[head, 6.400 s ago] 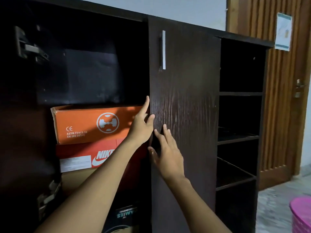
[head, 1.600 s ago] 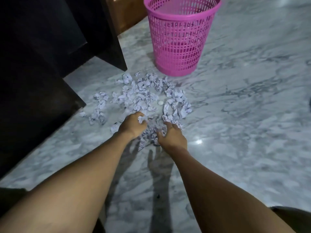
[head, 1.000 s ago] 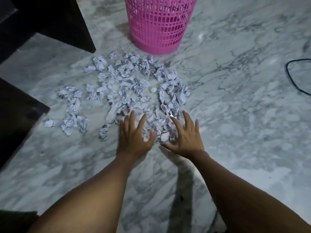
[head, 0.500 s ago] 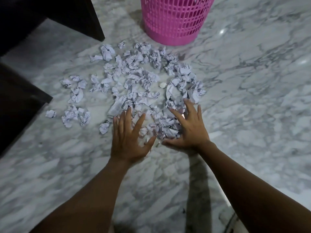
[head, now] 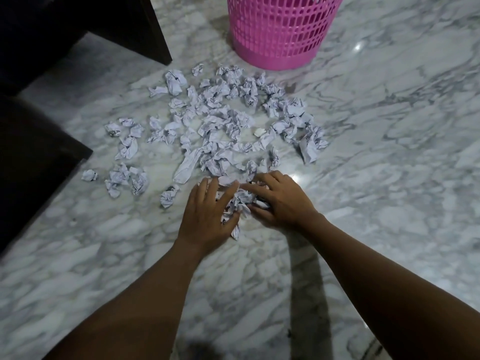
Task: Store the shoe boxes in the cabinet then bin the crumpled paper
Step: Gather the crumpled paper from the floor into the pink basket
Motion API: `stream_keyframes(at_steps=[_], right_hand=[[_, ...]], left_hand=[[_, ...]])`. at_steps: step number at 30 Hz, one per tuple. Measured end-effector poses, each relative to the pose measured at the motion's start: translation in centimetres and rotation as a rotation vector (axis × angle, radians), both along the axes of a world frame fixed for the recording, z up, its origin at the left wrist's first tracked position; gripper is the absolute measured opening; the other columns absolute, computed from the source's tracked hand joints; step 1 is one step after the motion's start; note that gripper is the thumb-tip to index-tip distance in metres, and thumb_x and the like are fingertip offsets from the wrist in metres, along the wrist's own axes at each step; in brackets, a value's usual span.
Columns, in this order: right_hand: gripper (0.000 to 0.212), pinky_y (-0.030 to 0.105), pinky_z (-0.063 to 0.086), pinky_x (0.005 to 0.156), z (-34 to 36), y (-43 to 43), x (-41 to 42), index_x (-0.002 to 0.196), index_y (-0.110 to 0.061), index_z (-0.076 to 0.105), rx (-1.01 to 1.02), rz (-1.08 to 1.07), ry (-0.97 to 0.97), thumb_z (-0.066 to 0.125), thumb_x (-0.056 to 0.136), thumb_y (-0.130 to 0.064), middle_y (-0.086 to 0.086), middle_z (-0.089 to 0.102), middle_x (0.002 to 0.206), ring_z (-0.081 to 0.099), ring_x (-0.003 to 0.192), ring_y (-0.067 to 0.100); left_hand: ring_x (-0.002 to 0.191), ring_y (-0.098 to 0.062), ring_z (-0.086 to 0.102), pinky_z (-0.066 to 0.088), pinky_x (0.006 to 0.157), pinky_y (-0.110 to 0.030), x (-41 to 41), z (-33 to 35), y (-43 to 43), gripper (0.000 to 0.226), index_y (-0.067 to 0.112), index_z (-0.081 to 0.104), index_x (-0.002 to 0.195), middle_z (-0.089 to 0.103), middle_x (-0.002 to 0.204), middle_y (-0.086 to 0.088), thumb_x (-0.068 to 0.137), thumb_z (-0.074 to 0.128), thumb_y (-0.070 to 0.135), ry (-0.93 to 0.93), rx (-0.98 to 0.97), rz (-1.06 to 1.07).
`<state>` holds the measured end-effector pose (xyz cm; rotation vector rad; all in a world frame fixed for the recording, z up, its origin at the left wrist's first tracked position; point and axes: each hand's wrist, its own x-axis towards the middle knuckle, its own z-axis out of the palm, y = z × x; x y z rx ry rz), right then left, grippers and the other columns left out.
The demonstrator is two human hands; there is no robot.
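Head view, looking down at the marble floor (head: 389,183): my two forearms reach in from 6 o'clock and meet just below the middle. My left hand (head: 205,216) and right hand (head: 283,201) face each other, fingers bent inward and thumbs low, both cupping and gripping a clump (head: 237,203) of paper squeezed between them. The fingertips of the two hands almost meet over the top of it.

Beyond my hands, toward 12 o'clock, the rest of the crumpled paper (head: 223,120) lies scattered on the floor in a loose patch. A few stray balls sit off at 9 o'clock, the outermost one (head: 88,175) just beside the corner of the dark cabinet (head: 39,141), which fills the left edge from 9 to 11 o'clock. One small white scrap (head: 259,131) lies in a bare spot inside the patch. Farther still, at 12 o'clock, the pink bin (head: 280,29) stands upright on the floor, with the far edge of the paper close to its base. The scattered paper lies between my hands and the bin.

Half a second ago my hands lay flat and apart with fingers spread over the near edge of the patch; now they have drawn together and bunched paper between them. The bin and cabinet have not moved.
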<state>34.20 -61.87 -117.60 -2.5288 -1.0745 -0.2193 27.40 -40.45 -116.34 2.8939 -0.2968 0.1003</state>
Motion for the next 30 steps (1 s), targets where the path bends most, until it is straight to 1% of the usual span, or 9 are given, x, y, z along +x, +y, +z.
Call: stream_keyframes(at_steps=[5,10,14,17,20,22,25,28,30], right_hand=[[0.031,0.040,0.048,0.062,-0.4,0.4,-0.2,0.107,-0.014,0.073,0.071,-0.037,0.001,0.058,0.090,-0.035,0.010,0.067,0.102,0.058,0.079,0.031],[0.024,0.040,0.047,0.068,-0.2,0.6,-0.7,0.095,-0.013,0.073,0.144,-0.149,0.032,0.071,0.078,-0.028,0.007,0.065,0.096,0.055,0.087,0.029],[0.029,0.046,0.046,0.092,-0.2,0.5,-0.7,0.096,-0.010,0.073,0.171,-0.188,0.053,0.069,0.074,-0.030,0.019,0.061,0.126,0.052,0.118,0.039],[0.031,0.050,0.035,0.109,-0.1,0.5,-0.6,0.094,-0.008,0.069,0.154,-0.139,0.032,0.068,0.076,-0.032,0.018,0.046,0.150,0.036,0.143,0.040],[0.040,0.059,0.025,0.115,-0.1,0.5,-0.5,0.106,-0.007,0.065,0.122,-0.102,0.052,0.066,0.083,-0.039,0.014,0.040,0.156,0.029,0.148,0.034],[0.042,0.057,0.024,0.117,-0.2,0.4,-0.3,0.113,-0.009,0.060,0.145,-0.074,0.051,0.064,0.087,-0.042,0.014,0.051,0.147,0.044,0.140,0.030],[0.035,0.039,0.035,0.111,0.2,0.7,-0.2,0.104,-0.002,0.065,0.213,-0.094,0.026,0.064,0.088,-0.033,0.016,0.067,0.120,0.063,0.112,0.030],[0.028,0.032,0.044,0.084,1.1,1.4,-0.4,0.099,-0.003,0.063,0.258,-0.169,0.095,0.069,0.086,-0.027,0.009,0.063,0.098,0.057,0.090,0.027],[0.037,0.033,0.043,0.083,1.2,1.5,-0.5,0.115,-0.006,0.064,0.223,-0.183,0.097,0.068,0.087,-0.030,0.007,0.064,0.103,0.057,0.093,0.027]], left_hand=[[0.122,-0.037,0.045,0.039,0.101,-0.048,0.3,0.2,0.0,0.050,0.022,0.052,0.134,0.050,0.133,-0.013,0.085,0.051,0.035,0.077,0.015,0.017],[0.127,-0.038,0.042,0.033,0.108,-0.050,-0.4,1.1,-0.2,0.055,0.019,0.052,0.136,0.047,0.136,-0.017,0.082,0.046,0.019,-0.010,-0.030,0.098],[0.144,-0.039,0.025,0.014,0.118,-0.057,-1.3,1.5,-0.8,0.068,0.019,0.051,0.139,0.033,0.151,-0.021,0.072,0.054,0.029,-0.021,-0.115,0.080],[0.146,-0.038,0.020,0.014,0.117,-0.059,-1.1,1.1,-1.7,0.077,0.021,0.048,0.143,0.026,0.156,-0.021,0.070,0.059,0.044,0.015,-0.156,0.027],[0.148,-0.029,0.018,0.015,0.118,-0.054,-0.7,0.7,-2.6,0.071,0.029,0.042,0.146,0.024,0.158,-0.015,0.082,0.055,0.059,0.020,-0.171,0.088],[0.147,-0.027,0.024,0.020,0.116,-0.054,-0.3,0.4,-2.7,0.064,0.029,0.045,0.143,0.028,0.156,-0.013,0.087,0.052,0.060,-0.005,-0.188,0.106],[0.141,-0.028,0.035,0.026,0.114,-0.051,0.4,0.0,-2.8,0.052,0.026,0.050,0.138,0.035,0.152,-0.012,0.095,0.043,0.055,-0.029,-0.204,0.144],[0.137,-0.028,0.040,0.032,0.110,-0.049,1.0,-0.4,-3.0,0.043,0.021,0.052,0.136,0.043,0.148,-0.011,0.099,0.042,0.039,-0.050,-0.185,0.162],[0.134,-0.028,0.044,0.035,0.108,-0.048,1.2,-0.6,-2.9,0.039,0.019,0.053,0.134,0.049,0.143,-0.010,0.100,0.040,0.033,-0.074,-0.173,0.150]])
